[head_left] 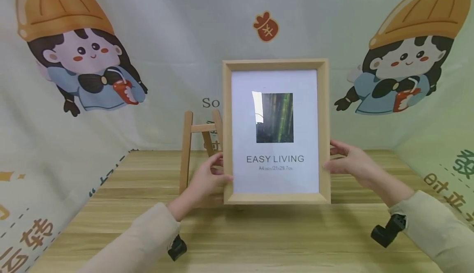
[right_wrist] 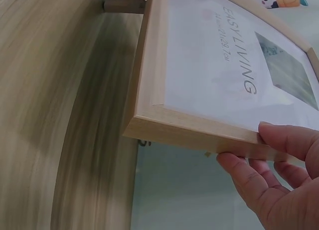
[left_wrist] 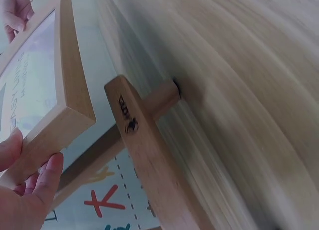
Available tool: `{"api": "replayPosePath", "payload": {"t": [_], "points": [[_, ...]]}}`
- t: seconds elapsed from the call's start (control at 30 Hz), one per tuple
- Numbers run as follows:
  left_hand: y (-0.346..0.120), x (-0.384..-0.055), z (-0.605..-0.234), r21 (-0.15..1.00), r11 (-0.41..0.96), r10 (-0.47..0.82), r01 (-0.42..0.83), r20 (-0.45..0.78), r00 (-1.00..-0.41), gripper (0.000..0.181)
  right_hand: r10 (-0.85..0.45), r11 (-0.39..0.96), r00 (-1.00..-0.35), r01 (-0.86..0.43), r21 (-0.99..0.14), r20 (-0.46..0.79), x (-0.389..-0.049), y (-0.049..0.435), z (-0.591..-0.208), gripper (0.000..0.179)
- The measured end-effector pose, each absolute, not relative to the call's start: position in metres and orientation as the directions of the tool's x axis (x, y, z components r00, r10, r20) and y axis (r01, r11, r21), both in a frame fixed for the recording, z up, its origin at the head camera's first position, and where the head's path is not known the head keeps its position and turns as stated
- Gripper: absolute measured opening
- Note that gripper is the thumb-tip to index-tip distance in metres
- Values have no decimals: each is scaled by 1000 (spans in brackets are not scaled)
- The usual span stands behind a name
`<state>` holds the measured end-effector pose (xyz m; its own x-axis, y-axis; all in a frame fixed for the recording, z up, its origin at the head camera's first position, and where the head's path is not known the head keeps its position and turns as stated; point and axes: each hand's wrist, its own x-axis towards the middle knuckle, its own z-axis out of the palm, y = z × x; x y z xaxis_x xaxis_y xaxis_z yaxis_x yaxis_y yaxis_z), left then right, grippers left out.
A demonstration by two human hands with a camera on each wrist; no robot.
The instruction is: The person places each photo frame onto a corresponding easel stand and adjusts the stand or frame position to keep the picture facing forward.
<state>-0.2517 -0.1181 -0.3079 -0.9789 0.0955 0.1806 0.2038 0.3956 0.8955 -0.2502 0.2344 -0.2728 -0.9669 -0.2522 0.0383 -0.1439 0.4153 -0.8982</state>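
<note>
A light wooden picture frame (head_left: 324,112) stands upright between both hands, its white insert printed EASY LIVING around a dark green bamboo picture. Its left side is gripped by my left hand (head_left: 207,174), thumb in front and fingers behind. On the opposite side, my right hand (head_left: 349,161) grips the edge in the same way. Behind the frame's left part is a wooden easel (head_left: 186,149), partly hidden. The left wrist view shows the frame's lower corner (left_wrist: 75,115) apart from the easel's ledge (left_wrist: 149,150). In the right wrist view the frame's bottom edge is above the table.
The wood-grain table (head_left: 259,240) spreads below the frame. A printed cloth backdrop (head_left: 166,26) with cartoon figures hangs behind and at both sides. Small black devices (head_left: 389,230) sit at both wrists.
</note>
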Motion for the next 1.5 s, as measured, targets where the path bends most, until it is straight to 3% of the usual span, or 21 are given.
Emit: {"api": "replayPosePath", "payload": {"t": [1.5], "points": [[-188,-250,-291,848,487,20,210,229,-973,70,-290,269,-951,-189,-944,108,-290,156,-266,77]]}}
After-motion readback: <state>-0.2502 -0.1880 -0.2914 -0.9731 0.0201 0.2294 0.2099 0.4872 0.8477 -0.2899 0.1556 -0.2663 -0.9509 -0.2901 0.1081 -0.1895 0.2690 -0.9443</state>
